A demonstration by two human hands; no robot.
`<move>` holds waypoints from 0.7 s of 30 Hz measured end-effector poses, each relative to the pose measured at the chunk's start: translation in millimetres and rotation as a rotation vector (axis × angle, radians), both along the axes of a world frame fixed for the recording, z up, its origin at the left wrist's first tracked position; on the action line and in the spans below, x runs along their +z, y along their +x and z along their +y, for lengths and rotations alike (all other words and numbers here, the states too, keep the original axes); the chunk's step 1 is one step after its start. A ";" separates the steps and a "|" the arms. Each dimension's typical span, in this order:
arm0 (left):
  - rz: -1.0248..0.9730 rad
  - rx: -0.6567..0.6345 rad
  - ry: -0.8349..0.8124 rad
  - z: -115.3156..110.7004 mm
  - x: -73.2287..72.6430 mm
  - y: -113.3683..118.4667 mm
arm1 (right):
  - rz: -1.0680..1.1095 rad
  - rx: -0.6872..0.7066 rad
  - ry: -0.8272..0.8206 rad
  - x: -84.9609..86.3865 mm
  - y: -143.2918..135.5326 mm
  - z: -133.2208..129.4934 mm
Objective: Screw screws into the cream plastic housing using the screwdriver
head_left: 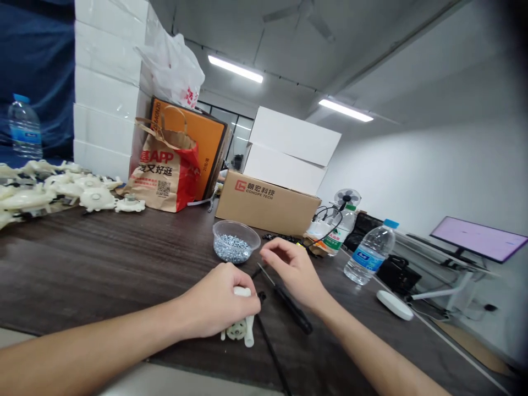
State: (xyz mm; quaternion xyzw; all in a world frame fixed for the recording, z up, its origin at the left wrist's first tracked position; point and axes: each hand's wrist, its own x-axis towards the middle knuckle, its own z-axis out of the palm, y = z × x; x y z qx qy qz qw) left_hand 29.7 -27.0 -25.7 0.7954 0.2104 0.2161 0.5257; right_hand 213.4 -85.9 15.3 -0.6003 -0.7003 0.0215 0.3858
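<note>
My left hand (226, 300) is closed around a white plastic part (248, 331) on the dark table. A round, slotted piece shows at the part's near end, and my fingers hide much of the rest. My right hand (291, 267) hovers just right of a clear plastic tub (218, 245) of small silvery screws (233, 248). Its thumb and fingers curl together in a pinch; whatever may be between them is too small to see. Below that hand lies a black-handled screwdriver (292, 309). Close by my left fingertips runs a black cable (268, 344).
More white plastic parts (88, 190) are heaped at the left. Behind the tub stand a paper bag (165, 170) and a cardboard box (268, 206). To the right are a water bottle (369, 253) and a white oval object (395, 305) near the table edge.
</note>
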 end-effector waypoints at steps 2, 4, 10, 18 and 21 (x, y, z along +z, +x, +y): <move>0.007 0.027 0.014 -1.0 -1.1 1.3 | -0.084 0.003 -0.031 6.8 1.2 24.8; 0.009 0.043 0.044 -2.6 -0.7 1.7 | -0.171 0.016 -0.081 12.3 0.1 51.9; 0.027 0.040 0.297 -6.1 1.7 -1.0 | -0.485 0.061 -0.395 15.5 -4.8 119.7; 0.004 0.027 0.496 -6.1 -5.9 -3.0 | -0.691 0.013 -0.584 6.0 -4.9 145.5; 0.003 0.023 0.501 -5.3 -3.9 -2.7 | -0.714 0.008 -0.592 6.0 -4.4 144.8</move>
